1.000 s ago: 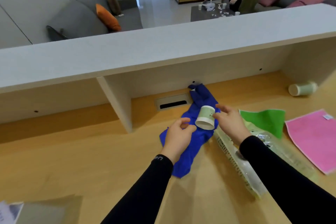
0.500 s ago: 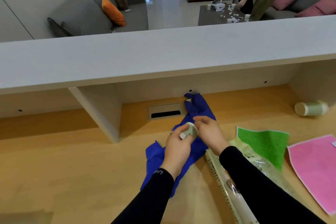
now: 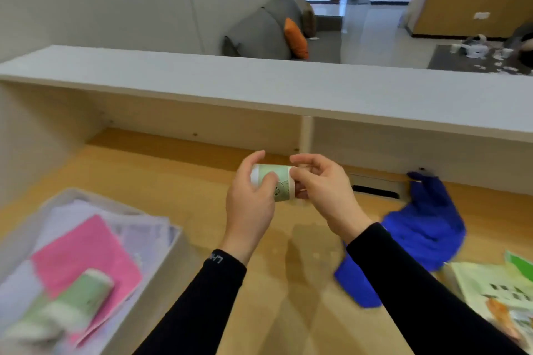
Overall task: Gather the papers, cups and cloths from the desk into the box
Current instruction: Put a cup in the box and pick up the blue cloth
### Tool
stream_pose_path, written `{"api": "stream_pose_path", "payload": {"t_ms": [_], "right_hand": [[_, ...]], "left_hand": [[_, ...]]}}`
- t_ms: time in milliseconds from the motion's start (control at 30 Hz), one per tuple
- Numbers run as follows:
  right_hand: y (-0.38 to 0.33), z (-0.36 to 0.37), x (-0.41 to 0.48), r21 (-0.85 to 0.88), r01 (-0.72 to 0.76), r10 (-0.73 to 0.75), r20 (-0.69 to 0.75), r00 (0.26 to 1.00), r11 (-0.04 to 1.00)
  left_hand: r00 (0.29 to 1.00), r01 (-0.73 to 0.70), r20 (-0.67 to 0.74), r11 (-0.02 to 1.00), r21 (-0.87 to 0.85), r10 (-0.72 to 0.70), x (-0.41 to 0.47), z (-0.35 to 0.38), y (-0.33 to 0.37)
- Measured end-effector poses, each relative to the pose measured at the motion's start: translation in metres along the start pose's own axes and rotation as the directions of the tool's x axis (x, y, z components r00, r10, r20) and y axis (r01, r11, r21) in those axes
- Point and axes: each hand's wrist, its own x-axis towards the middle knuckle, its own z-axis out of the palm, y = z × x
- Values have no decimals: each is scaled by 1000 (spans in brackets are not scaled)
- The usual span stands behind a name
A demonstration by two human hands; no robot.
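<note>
Head view: both hands hold one green paper cup [image 3: 274,186] above the desk [image 3: 161,179], its long axis lying left to right. The left hand [image 3: 249,204] wraps its rim end, the right hand [image 3: 323,190] pinches the other end. The box [image 3: 170,256] lies low to the left, nearer the left hand, and holds papers [image 3: 144,232], a pink cloth [image 3: 83,253] and stacked cups [image 3: 66,305]. A blue cloth [image 3: 418,228] lies on the desk at the right.

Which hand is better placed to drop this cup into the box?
Left. The left hand wraps the cup, and the box sits on its side; the right hand only pinches the far end.
</note>
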Motion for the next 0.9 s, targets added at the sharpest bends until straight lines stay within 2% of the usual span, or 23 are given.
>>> {"api": "stream_pose_path", "payload": {"t_ms": [100,233,433,533,633,767,900], "right_hand": [[-16,77,-15,-13,23,-21,151,988,1000],[-23,171,-38,-4,20,-17,351,936,1000],[-14,241,-57,-83,9,32,474,880,996],[-6,243,-57,-153,1,72,468,881,988],[0,229,-52,-203,-20,107,425,899,979],[2,188,-36,-173,-74,123,290,949,982],[8,121,-24,-178,-97,120,122,985,979]], "left_hand": [[979,-38,-198,996,76,52,0,-77,-4],[930,22,-368,994,104,18,-10,-173,-16],[926,117,-375,979,166,-47,-24,-247,-40],[934,177,-343,962,206,-98,-21,-257,-54],[930,196,-357,940,278,-88,-14,-255,-60],[959,105,-282,961,257,-30,-2,-222,-51],[993,-6,-108,964,267,36,8,-157,-39]]}}
